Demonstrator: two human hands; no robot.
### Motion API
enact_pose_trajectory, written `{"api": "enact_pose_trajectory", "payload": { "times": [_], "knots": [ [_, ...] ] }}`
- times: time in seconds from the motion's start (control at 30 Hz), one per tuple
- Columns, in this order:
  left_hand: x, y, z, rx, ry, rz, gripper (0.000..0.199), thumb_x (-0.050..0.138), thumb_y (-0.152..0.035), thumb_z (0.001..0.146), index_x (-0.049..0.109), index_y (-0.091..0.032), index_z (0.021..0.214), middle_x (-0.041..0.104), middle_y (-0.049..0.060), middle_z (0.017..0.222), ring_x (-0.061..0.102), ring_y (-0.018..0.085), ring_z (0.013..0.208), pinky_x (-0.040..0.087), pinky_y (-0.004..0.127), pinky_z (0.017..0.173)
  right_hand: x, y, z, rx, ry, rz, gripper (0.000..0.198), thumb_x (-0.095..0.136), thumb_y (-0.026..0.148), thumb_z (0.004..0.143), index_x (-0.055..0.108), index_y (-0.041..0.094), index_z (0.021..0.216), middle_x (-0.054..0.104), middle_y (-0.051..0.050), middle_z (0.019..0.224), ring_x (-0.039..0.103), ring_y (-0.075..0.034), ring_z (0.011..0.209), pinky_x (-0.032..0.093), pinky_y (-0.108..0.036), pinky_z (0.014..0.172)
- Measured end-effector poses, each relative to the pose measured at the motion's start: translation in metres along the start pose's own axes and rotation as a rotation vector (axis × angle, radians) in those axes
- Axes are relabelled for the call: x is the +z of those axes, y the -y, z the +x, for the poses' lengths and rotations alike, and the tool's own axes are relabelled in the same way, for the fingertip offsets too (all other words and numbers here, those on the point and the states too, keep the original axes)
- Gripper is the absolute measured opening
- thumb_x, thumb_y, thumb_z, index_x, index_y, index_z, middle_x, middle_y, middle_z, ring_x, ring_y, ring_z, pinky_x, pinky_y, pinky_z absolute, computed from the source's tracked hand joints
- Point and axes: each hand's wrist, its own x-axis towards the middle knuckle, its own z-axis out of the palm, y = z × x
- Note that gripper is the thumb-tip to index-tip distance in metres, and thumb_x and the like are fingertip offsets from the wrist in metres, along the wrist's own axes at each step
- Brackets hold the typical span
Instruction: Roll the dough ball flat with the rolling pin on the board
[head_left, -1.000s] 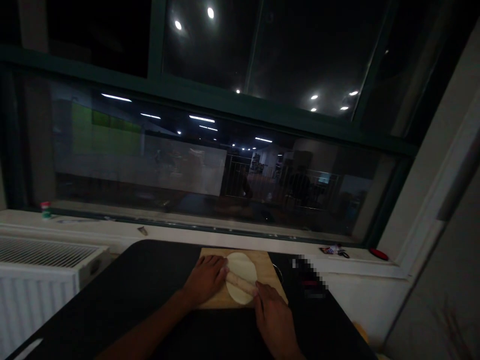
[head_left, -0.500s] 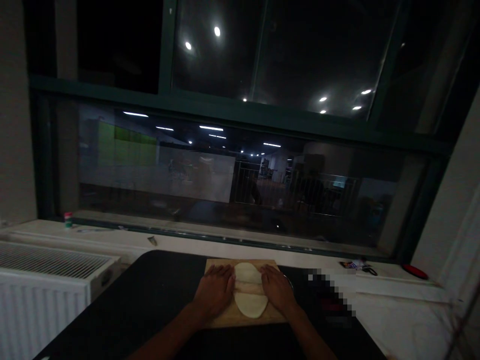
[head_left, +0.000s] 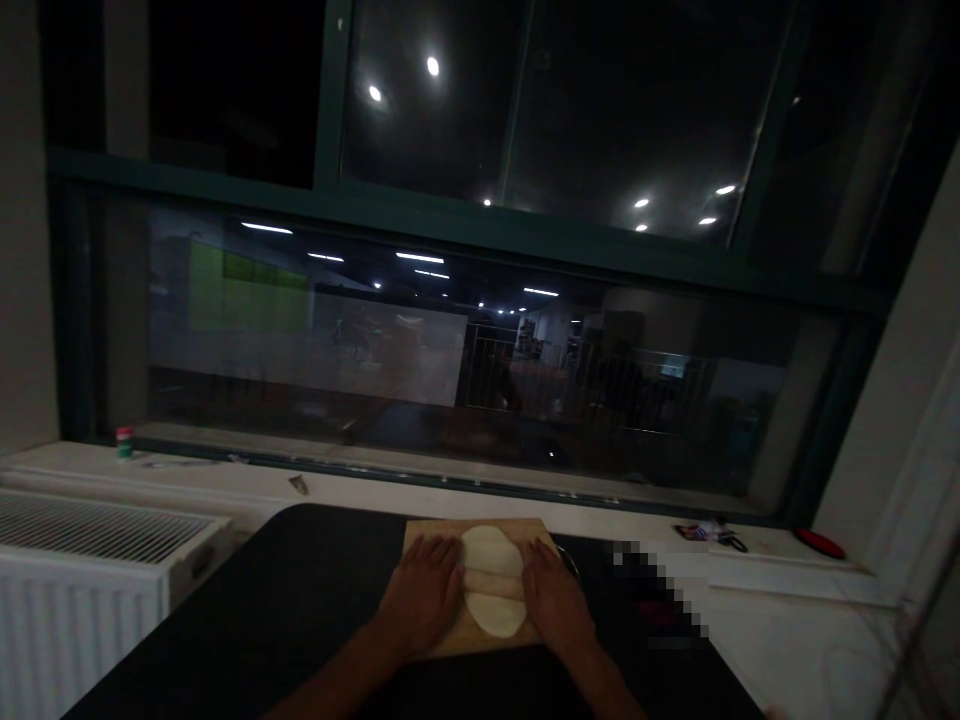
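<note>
An oval sheet of pale dough (head_left: 493, 617) lies on a wooden board (head_left: 442, 646) on the black table. Across its middle rests a light wooden rolling pin (head_left: 494, 583). My left hand (head_left: 424, 592) covers the pin's left end, fingers together and pointing forward. Over the right end is my right hand (head_left: 554, 596), palm down on it. Both ends of the pin are hidden under my hands. Behind my right hand, the curved rim of a round object (head_left: 570, 562) peeks out at the board's edge.
A white radiator (head_left: 90, 600) stands left of the black table (head_left: 300, 570). On the windowsill are a small red-and-green container (head_left: 124, 443), scissors (head_left: 732, 541) and a red oval object (head_left: 819, 543). A pixelated patch covers part of the table's right side.
The rolling pin has come slightly toward me over the dough, with both hands still on it. The whole view has shifted a little.
</note>
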Motion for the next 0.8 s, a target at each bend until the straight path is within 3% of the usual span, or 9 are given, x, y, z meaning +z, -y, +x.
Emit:
{"api": "enact_pose_trajectory", "payload": {
  "times": [0.23, 0.43, 0.63, 0.8],
  "knots": [
    [-0.004, 0.008, -0.040, 0.125, 0.015, -0.077, 0.050, 0.024, -0.045, 0.103, 0.032, -0.030, 0.150, 0.037, 0.000, 0.154, 0.032, 0.024, 0.142, 0.022, 0.051, 0.120, -0.016, 0.026, -0.061, 0.058, -0.073, 0.011, 0.054, 0.022, 0.034, 0.100, 0.051, 0.008, 0.138, 0.047, -0.011, 0.146, 0.039, -0.021, 0.138, 0.031, -0.034, 0.116],
    [-0.015, 0.011, -0.067, 0.165, 0.047, -0.130, 0.051, 0.029, -0.043, 0.103, 0.016, -0.039, 0.153, 0.026, -0.006, 0.157, 0.027, 0.022, 0.144, 0.023, 0.048, 0.120, -0.005, 0.024, -0.085, -0.001, -0.060, 0.082, 0.050, 0.030, 0.037, 0.098, 0.056, 0.017, 0.136, 0.049, -0.006, 0.144, 0.040, -0.022, 0.137, 0.037, -0.034, 0.113],
    [-0.018, 0.004, -0.050, 0.113, 0.064, -0.111, 0.048, 0.026, -0.047, 0.103, 0.031, -0.036, 0.150, 0.038, -0.004, 0.153, 0.035, 0.021, 0.141, 0.025, 0.048, 0.119, -0.012, 0.019, -0.057, 0.020, -0.033, 0.083, 0.055, 0.022, 0.039, 0.100, 0.047, 0.013, 0.142, 0.038, -0.007, 0.151, 0.032, -0.022, 0.142, 0.028, -0.042, 0.118],
    [-0.011, 0.002, -0.020, 0.055, 0.063, -0.085, 0.053, 0.022, -0.049, 0.103, 0.044, -0.024, 0.144, 0.048, 0.005, 0.147, 0.042, 0.024, 0.136, 0.029, 0.047, 0.116, -0.016, 0.010, 0.002, -0.007, 0.052, 0.162, 0.056, 0.020, 0.035, 0.100, 0.057, 0.010, 0.133, 0.054, -0.012, 0.140, 0.045, -0.023, 0.134, 0.030, -0.042, 0.115]
  ]
}}
